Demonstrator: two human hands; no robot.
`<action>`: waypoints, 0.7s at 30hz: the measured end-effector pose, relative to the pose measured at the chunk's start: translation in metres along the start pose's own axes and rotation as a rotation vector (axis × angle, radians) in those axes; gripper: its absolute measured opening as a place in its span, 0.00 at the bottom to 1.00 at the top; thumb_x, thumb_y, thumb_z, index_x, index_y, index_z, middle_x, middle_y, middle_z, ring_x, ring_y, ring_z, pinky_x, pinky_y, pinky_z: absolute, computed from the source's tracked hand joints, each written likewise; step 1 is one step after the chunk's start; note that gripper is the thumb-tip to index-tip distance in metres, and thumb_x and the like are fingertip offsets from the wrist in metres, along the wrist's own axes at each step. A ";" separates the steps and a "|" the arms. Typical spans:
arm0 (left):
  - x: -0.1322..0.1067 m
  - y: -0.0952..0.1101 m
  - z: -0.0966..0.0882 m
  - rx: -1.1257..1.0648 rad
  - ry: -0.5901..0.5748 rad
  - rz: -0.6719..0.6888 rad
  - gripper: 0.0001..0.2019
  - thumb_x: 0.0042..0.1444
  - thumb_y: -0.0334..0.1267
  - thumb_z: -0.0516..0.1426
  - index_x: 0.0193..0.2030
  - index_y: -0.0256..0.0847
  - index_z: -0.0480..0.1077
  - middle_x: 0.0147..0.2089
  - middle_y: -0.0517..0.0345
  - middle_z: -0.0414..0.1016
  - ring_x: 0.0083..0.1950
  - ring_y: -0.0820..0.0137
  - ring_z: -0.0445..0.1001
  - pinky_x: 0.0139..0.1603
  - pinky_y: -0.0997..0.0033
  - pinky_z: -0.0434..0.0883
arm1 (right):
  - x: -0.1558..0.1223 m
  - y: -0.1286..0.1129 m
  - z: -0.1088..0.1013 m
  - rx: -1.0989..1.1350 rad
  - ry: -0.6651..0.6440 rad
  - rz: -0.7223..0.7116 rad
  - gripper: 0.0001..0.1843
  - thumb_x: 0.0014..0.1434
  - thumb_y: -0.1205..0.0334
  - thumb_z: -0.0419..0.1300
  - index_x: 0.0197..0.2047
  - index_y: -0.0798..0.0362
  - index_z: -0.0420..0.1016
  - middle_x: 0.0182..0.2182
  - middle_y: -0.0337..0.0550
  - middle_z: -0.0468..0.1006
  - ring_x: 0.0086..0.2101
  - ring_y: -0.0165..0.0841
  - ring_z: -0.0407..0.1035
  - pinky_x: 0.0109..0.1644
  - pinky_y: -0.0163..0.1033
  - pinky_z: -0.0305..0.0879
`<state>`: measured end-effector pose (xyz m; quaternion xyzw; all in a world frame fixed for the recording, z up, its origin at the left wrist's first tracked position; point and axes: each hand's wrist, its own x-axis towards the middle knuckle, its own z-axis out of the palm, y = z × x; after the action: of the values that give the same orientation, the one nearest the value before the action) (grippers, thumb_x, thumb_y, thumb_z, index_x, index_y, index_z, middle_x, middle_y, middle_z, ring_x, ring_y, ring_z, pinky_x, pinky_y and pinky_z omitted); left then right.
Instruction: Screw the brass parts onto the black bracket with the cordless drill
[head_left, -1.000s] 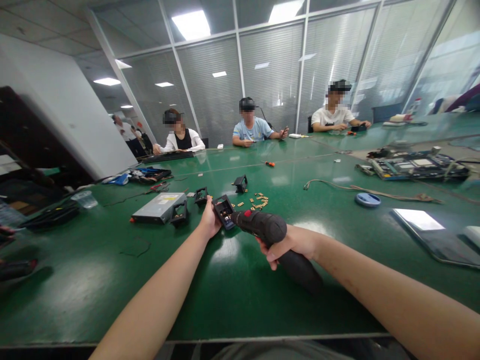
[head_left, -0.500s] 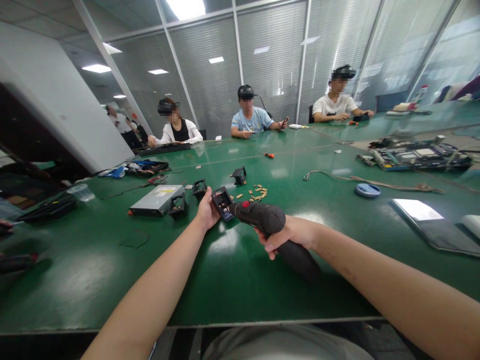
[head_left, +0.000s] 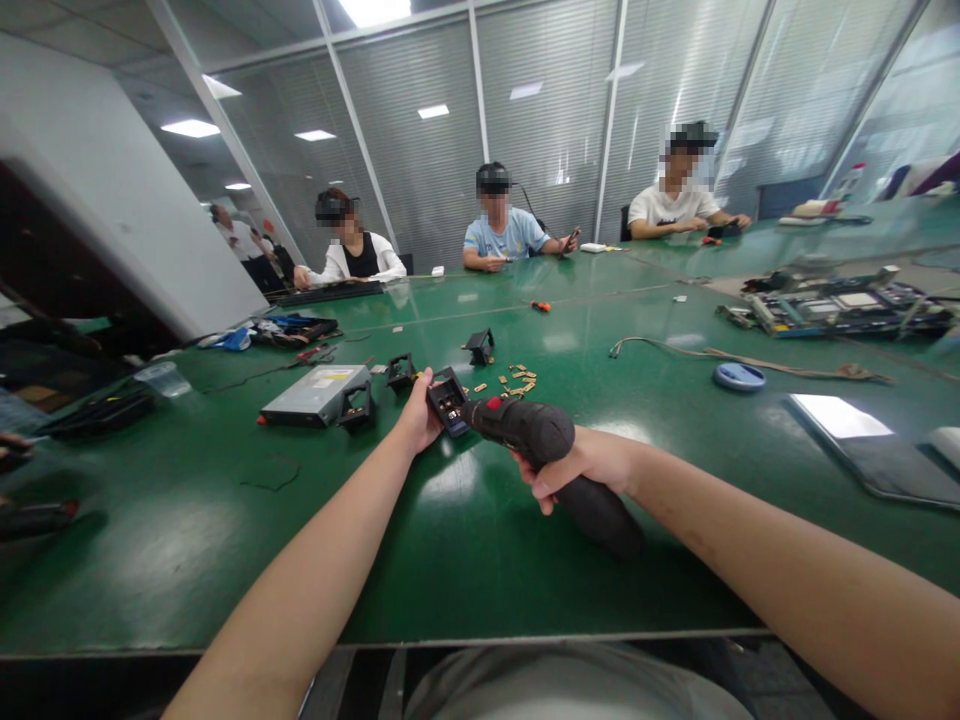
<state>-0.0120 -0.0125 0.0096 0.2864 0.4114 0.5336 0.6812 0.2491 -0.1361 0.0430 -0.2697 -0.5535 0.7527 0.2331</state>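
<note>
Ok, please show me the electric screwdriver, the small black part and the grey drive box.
electric screwdriver (head_left: 525, 428): head view, on its dark barrel.
small black part (head_left: 448, 400): head view, on its open face.
grey drive box (head_left: 315, 392): head view, on its flat top.

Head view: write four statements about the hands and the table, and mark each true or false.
1. The right hand grips a black power screwdriver. True.
2. The left hand lies flat on the silver drive. False: it holds a small black part at the screwdriver's tip.
3. The table is green. True.
4. The blue disc sits on top of the silver drive. False: it lies on the table far to the right, apart from the drive.
</note>
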 end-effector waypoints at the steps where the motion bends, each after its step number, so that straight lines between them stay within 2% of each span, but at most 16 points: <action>1: 0.001 0.000 -0.001 0.016 -0.002 0.007 0.22 0.63 0.57 0.55 0.42 0.38 0.74 0.33 0.47 0.81 0.34 0.60 0.81 0.39 0.61 0.78 | 0.000 0.000 0.000 0.000 -0.002 0.002 0.20 0.39 0.69 0.74 0.34 0.57 0.71 0.26 0.36 0.75 0.24 0.32 0.74 0.30 0.36 0.71; 7: 0.001 -0.001 -0.001 0.104 -0.014 0.048 0.23 0.62 0.59 0.54 0.40 0.38 0.73 0.35 0.46 0.80 0.35 0.59 0.81 0.39 0.60 0.78 | 0.000 -0.001 0.000 0.011 0.000 -0.003 0.19 0.39 0.70 0.74 0.34 0.57 0.71 0.26 0.37 0.75 0.24 0.32 0.75 0.30 0.37 0.72; 10: 0.000 0.000 0.000 0.108 -0.004 0.052 0.22 0.63 0.59 0.54 0.38 0.38 0.72 0.34 0.47 0.80 0.34 0.60 0.81 0.39 0.61 0.78 | 0.000 -0.001 0.001 0.011 0.003 0.003 0.20 0.38 0.69 0.74 0.34 0.57 0.71 0.26 0.37 0.76 0.24 0.33 0.75 0.30 0.37 0.73; 16: 0.000 0.000 0.001 0.076 0.011 0.021 0.23 0.63 0.58 0.54 0.43 0.38 0.74 0.33 0.47 0.80 0.34 0.59 0.81 0.41 0.60 0.78 | 0.000 0.000 0.001 0.000 0.005 0.000 0.19 0.39 0.70 0.74 0.34 0.57 0.72 0.26 0.37 0.76 0.24 0.33 0.75 0.30 0.37 0.73; 21: 0.001 0.000 -0.001 0.110 -0.006 0.048 0.23 0.62 0.59 0.54 0.40 0.38 0.73 0.33 0.47 0.81 0.34 0.60 0.81 0.39 0.61 0.77 | 0.000 -0.002 0.002 -0.014 0.013 0.004 0.19 0.38 0.69 0.74 0.33 0.57 0.72 0.26 0.37 0.76 0.24 0.33 0.75 0.29 0.37 0.73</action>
<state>-0.0122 -0.0117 0.0088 0.3346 0.4312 0.5254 0.6527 0.2483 -0.1371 0.0457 -0.2776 -0.5568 0.7474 0.2332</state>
